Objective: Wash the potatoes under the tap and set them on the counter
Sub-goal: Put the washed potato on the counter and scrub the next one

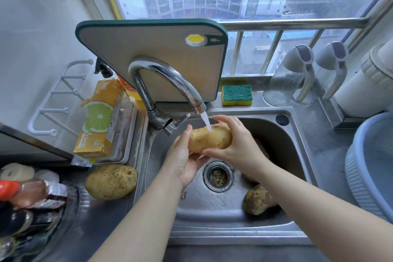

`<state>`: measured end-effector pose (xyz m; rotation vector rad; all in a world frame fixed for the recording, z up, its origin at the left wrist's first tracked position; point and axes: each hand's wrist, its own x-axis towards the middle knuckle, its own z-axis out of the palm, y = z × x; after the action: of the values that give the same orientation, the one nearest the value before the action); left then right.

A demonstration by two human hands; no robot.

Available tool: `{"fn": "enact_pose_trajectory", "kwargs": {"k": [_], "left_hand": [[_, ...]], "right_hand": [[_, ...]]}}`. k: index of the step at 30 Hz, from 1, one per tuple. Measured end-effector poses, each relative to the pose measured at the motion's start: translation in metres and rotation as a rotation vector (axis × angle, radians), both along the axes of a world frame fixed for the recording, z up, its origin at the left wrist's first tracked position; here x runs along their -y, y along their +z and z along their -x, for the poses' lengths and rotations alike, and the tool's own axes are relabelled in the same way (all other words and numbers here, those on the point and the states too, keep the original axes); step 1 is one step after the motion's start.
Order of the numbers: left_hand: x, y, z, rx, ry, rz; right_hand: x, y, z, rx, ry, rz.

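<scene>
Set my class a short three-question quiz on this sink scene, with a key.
1. True or false: water runs from the tap.
2. What holds the potato under the stream? A tongs; B one hand; C both hands.
3. Fill in: the spotted potato lies on the counter, ___ of the sink.
Key: 1 true; 2 C, left hand and right hand; 3 left.

1 head view, wide-angle, facing forward-down, close above sink (212, 208)
</scene>
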<state>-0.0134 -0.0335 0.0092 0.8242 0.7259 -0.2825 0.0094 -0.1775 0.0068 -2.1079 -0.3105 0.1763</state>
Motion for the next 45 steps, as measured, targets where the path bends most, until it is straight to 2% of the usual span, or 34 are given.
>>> {"fn": "enact_pose_trajectory", "kwargs": {"k": [4, 6, 11, 16, 19, 22, 26, 29, 31, 35, 39, 41, 43, 45], "left_hand": [[-0.014, -0.004, 0.004, 0.049, 0.162, 0.022], [-0.016, -0.005, 0.008, 0.089, 0.198, -0.043], [-0.002, 0.001, 0.023, 0.274, 0.139, -0.264], [0.002, -0.012, 0.031, 0.411, 0.065, -0.413], [0.005, -0.009, 0.031, 0.405, 0.039, -0.382], [0.011, -0.001, 0.025, 0.304, 0.051, -0.247], [0.02, 0.012, 0.015, 0.117, -0.087, -0.058], [0.029, 0.018, 0.002, 0.044, -0.082, -0.036], [0.038, 0.017, -0.006, 0.059, -0.022, -0.075], [0.041, 0.008, -0.007, 0.226, 0.036, -0.24], [0.019, 0.002, 0.002, 0.396, -0.166, -0.713], [0.007, 0.003, 0.007, 0.44, -0.263, -0.857], [-0.005, 0.0, 0.012, 0.475, -0.337, -0.98], [-0.014, 0.001, 0.017, 0.494, -0.406, -1.084]], "right_hand": [[-0.023, 0.002, 0.002, -0.127, -0.048, -0.135], [-0.036, 0.002, 0.004, -0.271, -0.101, -0.311], [-0.057, 0.001, 0.0, -0.634, -0.528, -0.836], [-0.053, 0.001, -0.001, -0.756, -0.727, -0.911], [-0.048, 0.006, -0.003, -0.777, -0.788, -0.98], [-0.037, 0.008, -0.005, -0.703, -0.779, -0.991], [-0.018, 0.014, -0.009, -0.506, -0.716, -0.913], [-0.009, 0.017, -0.01, -0.339, -0.656, -0.786], [-0.007, 0.018, -0.012, -0.275, -0.626, -0.745], [-0.008, 0.019, -0.017, -0.327, -0.612, -0.728], [-0.008, 0.012, -0.013, -0.685, -0.509, -0.712], [-0.01, 0.008, -0.008, -0.832, -0.424, -0.659], [-0.016, 0.006, -0.003, -0.9, -0.376, -0.636], [-0.021, 0.005, 0.001, -0.886, -0.351, -0.623]]}}
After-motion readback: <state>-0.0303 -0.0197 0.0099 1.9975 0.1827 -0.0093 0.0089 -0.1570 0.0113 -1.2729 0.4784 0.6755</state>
